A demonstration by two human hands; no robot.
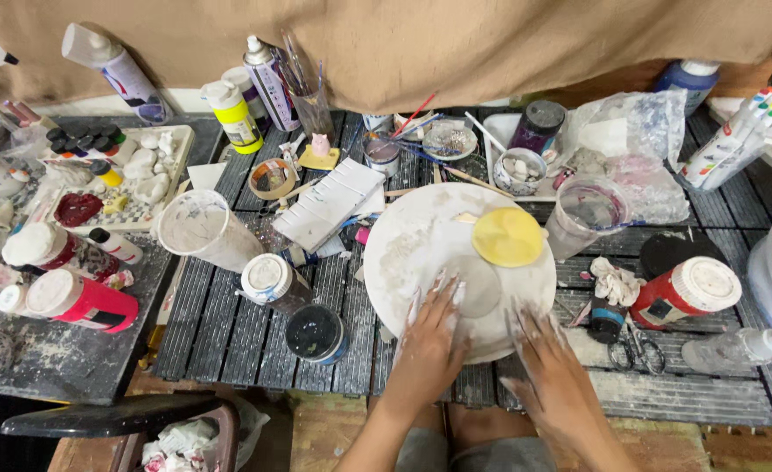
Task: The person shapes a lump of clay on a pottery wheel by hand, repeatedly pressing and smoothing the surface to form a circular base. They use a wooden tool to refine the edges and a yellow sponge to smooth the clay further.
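We had both hands on the big round white plaster-smeared board [421, 253], which lay flat on the dark slatted work surface [229, 323] in the middle of the clutter. Our left hand [430, 336] was spread open, fingers pressed flat on the near part of the disc beside a thin pale grey clay round [478, 284]. Our right hand [548, 354] lay open too, fingers splayed over the disc's near right rim, gripping nothing. A yellow round sponge [508, 236] sat on the far right part of the board.

We judged the board stiff and fairly heavy, its surface slick with wet white slip, so open palms could slide on it; the rim at the near edge looked the surest place to take hold. The clay round looked soft and thin, easy to dent or tear.

Room was tight. A black-lidded jar [314, 332] and a white-capped jar [268, 280] stood just beside the board on the left, a clear plastic cup [587, 214] touched or nearly touched it on the right, and a red bottle with a white cap [688, 293] and scissors [635, 350] lay near. Only the near side, towards us, was open.
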